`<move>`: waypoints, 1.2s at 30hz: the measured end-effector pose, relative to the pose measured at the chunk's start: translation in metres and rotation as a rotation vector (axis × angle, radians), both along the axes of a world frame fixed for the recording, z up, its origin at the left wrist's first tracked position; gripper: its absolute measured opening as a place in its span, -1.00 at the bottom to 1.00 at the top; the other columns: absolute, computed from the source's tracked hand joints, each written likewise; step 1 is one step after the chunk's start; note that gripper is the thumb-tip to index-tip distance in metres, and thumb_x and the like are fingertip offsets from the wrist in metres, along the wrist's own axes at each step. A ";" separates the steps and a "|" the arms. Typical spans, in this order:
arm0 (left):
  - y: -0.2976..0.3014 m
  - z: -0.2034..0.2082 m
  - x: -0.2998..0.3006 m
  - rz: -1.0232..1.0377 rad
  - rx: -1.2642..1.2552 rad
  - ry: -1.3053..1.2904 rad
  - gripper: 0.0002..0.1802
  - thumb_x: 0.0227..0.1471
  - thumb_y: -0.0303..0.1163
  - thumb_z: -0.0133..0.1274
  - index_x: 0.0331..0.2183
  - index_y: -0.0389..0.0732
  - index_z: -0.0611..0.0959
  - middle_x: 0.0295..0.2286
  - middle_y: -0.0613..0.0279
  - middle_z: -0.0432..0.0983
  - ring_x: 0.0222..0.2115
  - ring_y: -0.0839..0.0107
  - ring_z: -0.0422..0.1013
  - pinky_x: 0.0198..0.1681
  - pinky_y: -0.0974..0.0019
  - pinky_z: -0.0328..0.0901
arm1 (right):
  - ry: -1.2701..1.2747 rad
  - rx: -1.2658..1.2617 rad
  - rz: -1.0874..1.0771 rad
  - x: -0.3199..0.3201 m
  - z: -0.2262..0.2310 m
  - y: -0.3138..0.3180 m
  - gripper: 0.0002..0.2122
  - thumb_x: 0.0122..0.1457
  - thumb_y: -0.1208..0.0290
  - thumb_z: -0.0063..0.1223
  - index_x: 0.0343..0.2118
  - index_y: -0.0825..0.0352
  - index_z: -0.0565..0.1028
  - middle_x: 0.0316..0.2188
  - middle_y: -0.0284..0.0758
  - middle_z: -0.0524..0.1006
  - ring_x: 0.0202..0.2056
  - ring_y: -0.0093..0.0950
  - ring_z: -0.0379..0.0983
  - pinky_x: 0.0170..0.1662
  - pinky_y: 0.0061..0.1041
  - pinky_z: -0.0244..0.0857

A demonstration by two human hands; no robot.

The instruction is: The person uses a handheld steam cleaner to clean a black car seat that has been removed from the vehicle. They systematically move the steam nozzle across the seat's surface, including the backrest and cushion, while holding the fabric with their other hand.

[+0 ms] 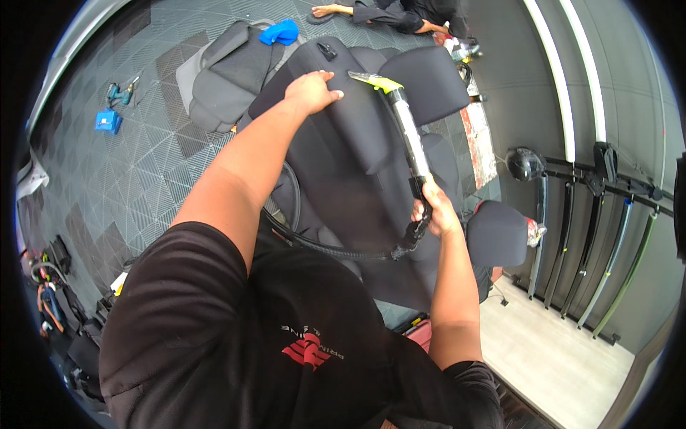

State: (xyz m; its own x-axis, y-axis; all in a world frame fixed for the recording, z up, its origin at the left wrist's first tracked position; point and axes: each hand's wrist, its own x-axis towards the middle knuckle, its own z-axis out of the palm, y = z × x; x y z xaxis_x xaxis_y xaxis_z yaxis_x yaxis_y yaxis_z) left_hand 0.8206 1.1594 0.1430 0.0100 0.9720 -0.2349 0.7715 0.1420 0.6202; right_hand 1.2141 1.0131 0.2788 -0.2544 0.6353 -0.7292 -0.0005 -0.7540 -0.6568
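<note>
A dark grey car seat piece [325,164] lies in front of me. My left hand [312,93] rests at its far left part, fingers apart, holding nothing. My right hand [437,207] is wrapped round the black handle of an upholstery extraction wand [409,132]. The wand has a clear tube and a yellow-green head with a flat clear nozzle, which points far left over the seat, close to my left hand. Whether the nozzle touches the fabric I cannot tell. A black corrugated hose [321,247] runs from the handle leftward across the seat's near part.
More seat parts [232,89] lie at the far left, a blue cloth [279,32] on them. Dark headrest-like pieces [496,232] stand right. A power drill [121,93] and blue box [108,121] are on the tiled floor. Another person [407,14] sits at the far edge.
</note>
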 end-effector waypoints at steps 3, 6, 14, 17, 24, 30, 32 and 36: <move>0.003 -0.005 0.007 -0.016 0.008 0.021 -0.19 0.18 0.13 0.27 0.30 -0.13 0.57 0.30 0.09 0.48 0.32 0.19 0.39 0.39 0.09 0.28 | -0.130 0.050 0.077 -0.042 -0.003 0.046 -0.49 0.37 0.08 0.32 0.25 0.17 0.42 -0.49 -0.50 0.39 -0.54 -0.60 0.37 -0.45 -0.49 0.43; 0.002 0.000 0.006 0.046 -0.066 0.048 -0.19 0.18 0.16 0.27 0.32 -0.07 0.57 0.32 0.21 0.45 0.34 0.25 0.38 0.38 0.06 0.29 | -0.195 0.053 0.123 -0.054 -0.009 0.066 -0.50 0.36 0.09 0.33 0.23 0.20 0.44 -0.44 -0.54 0.38 -0.51 -0.65 0.37 -0.47 -0.53 0.44; -0.002 0.012 0.003 0.020 -0.163 0.043 -0.18 0.24 0.18 0.20 0.39 0.03 0.48 0.43 0.28 0.29 0.43 0.30 0.23 0.46 -0.24 0.11 | -0.185 0.028 0.048 -0.080 0.003 0.049 -0.50 0.37 0.03 0.31 0.26 0.12 0.44 -0.44 -0.53 0.37 -0.52 -0.62 0.38 -0.47 -0.50 0.44; 0.002 0.018 0.004 -0.018 -0.168 0.059 -0.18 0.24 0.19 0.20 0.39 0.02 0.47 0.43 0.28 0.29 0.43 0.30 0.22 0.46 -0.25 0.10 | -0.180 0.003 0.079 -0.103 0.004 0.084 -0.54 0.39 0.02 0.27 0.19 0.15 0.44 -0.50 -0.49 0.37 -0.55 -0.60 0.37 -0.48 -0.49 0.42; 0.002 0.030 -0.016 -0.043 -0.210 0.020 -0.18 0.18 0.22 0.25 0.35 0.07 0.54 0.39 0.29 0.37 0.40 0.31 0.28 0.44 -0.35 0.09 | -0.198 0.027 0.141 -0.135 -0.009 0.102 -0.53 0.38 0.00 0.29 0.15 0.18 0.43 -0.45 -0.49 0.37 -0.52 -0.60 0.37 -0.48 -0.47 0.42; -0.001 0.027 -0.004 -0.077 -0.186 0.039 -0.20 0.19 0.20 0.24 0.34 0.06 0.54 0.35 0.32 0.42 0.36 0.29 0.33 0.43 -0.37 0.09 | -0.235 0.000 0.076 -0.135 -0.012 0.097 -0.50 0.34 -0.01 0.34 0.14 0.19 0.43 -0.50 -0.50 0.37 -0.55 -0.60 0.36 -0.48 -0.46 0.43; 0.001 0.027 -0.003 -0.102 -0.167 0.036 -0.21 0.20 0.19 0.24 0.34 0.06 0.53 0.34 0.32 0.43 0.36 0.28 0.34 0.43 -0.36 0.09 | -0.259 0.001 0.073 -0.130 -0.009 0.095 -0.55 0.34 0.00 0.34 0.08 0.17 0.43 -0.57 -0.49 0.39 -0.59 -0.59 0.35 -0.48 -0.45 0.42; 0.005 0.034 -0.007 -0.106 -0.192 0.074 -0.22 0.19 0.18 0.25 0.33 0.06 0.56 0.31 0.33 0.47 0.33 0.30 0.38 0.41 -0.28 0.16 | -0.196 -0.008 0.057 -0.102 0.003 0.051 -0.59 0.36 0.01 0.30 0.03 0.17 0.41 -0.57 -0.45 0.40 -0.60 -0.52 0.38 -0.48 -0.40 0.43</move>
